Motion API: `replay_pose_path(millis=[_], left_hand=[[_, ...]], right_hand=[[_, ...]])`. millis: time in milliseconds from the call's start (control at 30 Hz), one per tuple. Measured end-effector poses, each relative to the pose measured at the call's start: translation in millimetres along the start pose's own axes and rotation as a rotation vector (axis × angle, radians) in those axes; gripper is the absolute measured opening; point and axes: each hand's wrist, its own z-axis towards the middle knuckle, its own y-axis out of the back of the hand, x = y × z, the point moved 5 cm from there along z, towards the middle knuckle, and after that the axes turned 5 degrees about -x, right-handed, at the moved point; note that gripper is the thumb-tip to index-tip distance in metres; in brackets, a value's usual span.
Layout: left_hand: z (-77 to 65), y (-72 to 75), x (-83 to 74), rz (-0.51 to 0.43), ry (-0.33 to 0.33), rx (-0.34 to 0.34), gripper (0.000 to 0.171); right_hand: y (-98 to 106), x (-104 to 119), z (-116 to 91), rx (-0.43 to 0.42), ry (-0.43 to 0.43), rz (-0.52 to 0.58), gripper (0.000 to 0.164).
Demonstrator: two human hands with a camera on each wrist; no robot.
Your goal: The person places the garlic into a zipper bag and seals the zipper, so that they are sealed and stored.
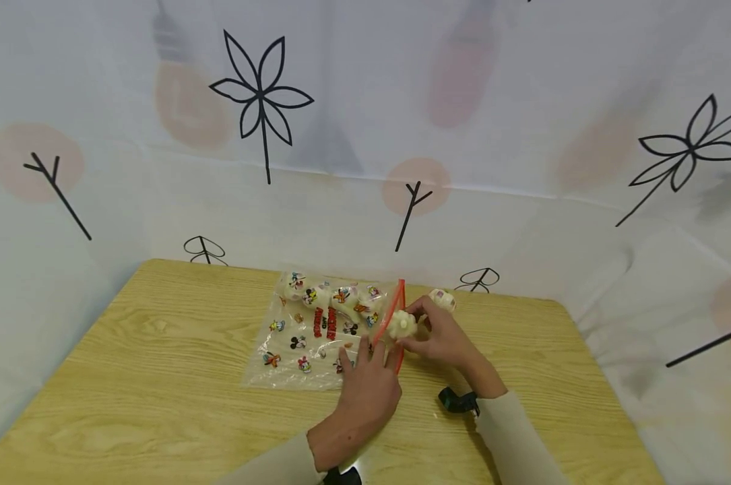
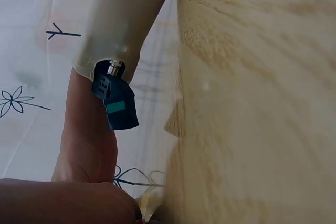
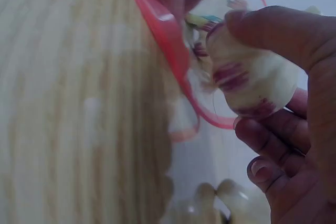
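Observation:
A clear plastic zip bag (image 1: 307,343) with cartoon prints and a red zip edge lies flat, several pale bulbs inside its far part. My left hand (image 1: 368,391) presses on the bag beside its red opening, fingers spread. With thumb and fingers, my right hand (image 1: 447,337) grips a cream garlic bulb (image 1: 403,325) at that opening. Purple patches mark the garlic bulb (image 3: 252,74) in the right wrist view, where the red edge (image 3: 168,40) stands parted beside it. In the left wrist view, part of my left hand (image 2: 68,200) fills the bottom.
Another pale bulb with purplish patches (image 1: 442,300) sits on the wooden table (image 1: 159,377), just beyond my right hand. A white patterned cloth (image 1: 341,222) hangs behind the table and along both sides. Dark wrist devices (image 1: 457,401) show at both cuffs.

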Motion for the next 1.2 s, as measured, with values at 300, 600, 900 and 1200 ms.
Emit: replay_pose_path(millis=[300, 600, 900, 1200], left_hand=[[0.2, 0.6, -0.4, 0.016, -0.008, -0.031, 0.054], [-0.2, -0.4, -0.8, 0.036, -0.013, -0.047, 0.051], [0.3, 0.3, -3.0, 0.057, -0.022, -0.062, 0.043], [-0.5, 0.9, -3.3, 0.068, -0.028, -0.1, 0.034]], right_hand=[[-7.6, 2.5, 1.3, -0.029, 0.082, -0.029, 0.04], [-12.5, 8.6, 2.7, -0.041, 0.114, -0.116, 0.035], [-22.0, 20.1, 4.0, -0.077, 0.0, -0.276, 0.034], [-28.9, 24.4, 2.9, -0.125, -0.083, -0.23, 0.025]])
